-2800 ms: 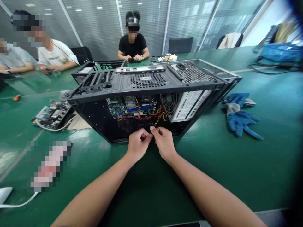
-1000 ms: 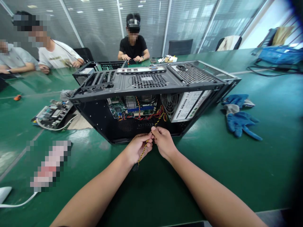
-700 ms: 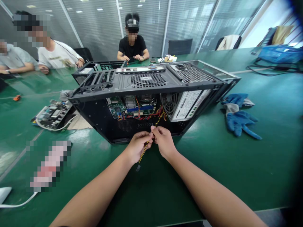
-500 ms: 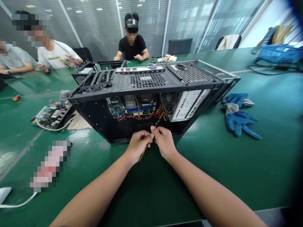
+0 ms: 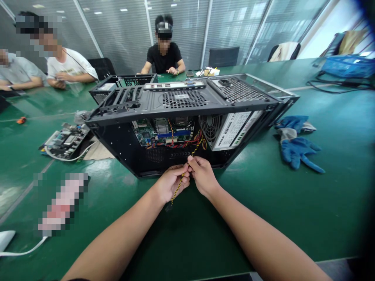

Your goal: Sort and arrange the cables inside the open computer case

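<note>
An open black computer case (image 5: 114,144) lies across the green table (image 5: 293,207), its open side facing me. Inside show a motherboard (image 5: 143,134), a power supply (image 5: 231,130) with a fan, and bundled coloured wires. A twisted yellow and black cable (image 5: 177,189) runs out of the case through my fingers, its dark end hanging below. My left hand (image 5: 172,181) is closed on this cable. Close beside it, my right hand (image 5: 203,173) pinches the same cable nearer the case.
Blue gloves (image 5: 297,150) lie to the right. At the left are a loose circuit board (image 5: 66,140) with a white cable and a blurred phone-like object (image 5: 63,203). A second case frame (image 5: 101,88) stands behind. Several people sit across the table.
My left hand has turned and its fingers have shifted, so more of the twisted cable shows across them. The person at the left has brought their hands together.
</note>
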`<action>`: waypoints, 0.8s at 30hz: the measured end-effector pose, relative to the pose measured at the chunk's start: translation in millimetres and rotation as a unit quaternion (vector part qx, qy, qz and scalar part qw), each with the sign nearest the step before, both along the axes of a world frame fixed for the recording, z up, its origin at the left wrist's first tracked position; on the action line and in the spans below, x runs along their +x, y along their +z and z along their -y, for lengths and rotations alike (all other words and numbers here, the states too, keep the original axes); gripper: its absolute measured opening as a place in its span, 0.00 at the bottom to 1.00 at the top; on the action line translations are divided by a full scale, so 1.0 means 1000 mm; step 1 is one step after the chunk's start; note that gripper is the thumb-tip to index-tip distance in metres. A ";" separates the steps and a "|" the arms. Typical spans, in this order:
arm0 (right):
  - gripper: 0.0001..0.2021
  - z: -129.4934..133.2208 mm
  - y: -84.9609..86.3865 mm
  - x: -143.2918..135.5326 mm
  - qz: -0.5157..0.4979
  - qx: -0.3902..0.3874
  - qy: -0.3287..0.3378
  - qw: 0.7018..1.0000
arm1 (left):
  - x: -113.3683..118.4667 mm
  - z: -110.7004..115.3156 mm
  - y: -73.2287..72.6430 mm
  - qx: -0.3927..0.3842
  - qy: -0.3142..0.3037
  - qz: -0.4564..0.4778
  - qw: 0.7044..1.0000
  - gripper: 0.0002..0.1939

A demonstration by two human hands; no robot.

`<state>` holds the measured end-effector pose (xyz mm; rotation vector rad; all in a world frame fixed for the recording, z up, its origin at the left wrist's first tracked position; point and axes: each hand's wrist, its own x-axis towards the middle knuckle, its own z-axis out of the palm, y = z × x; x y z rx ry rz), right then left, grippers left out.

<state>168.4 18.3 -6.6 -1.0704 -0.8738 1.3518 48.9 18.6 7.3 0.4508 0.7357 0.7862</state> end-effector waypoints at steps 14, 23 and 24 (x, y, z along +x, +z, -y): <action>0.22 -0.002 -0.007 0.004 0.148 0.055 -0.073 0.985 | -0.002 0.008 0.007 0.431 0.098 -0.452 0.774 0.03; 0.22 -0.001 -0.007 0.004 0.179 0.044 -0.074 0.980 | -0.002 0.011 0.002 0.470 0.122 -0.466 0.740 0.07; 0.22 -0.001 -0.008 0.003 0.180 0.044 -0.074 0.980 | -0.001 0.011 0.001 0.454 0.117 -0.457 0.755 0.07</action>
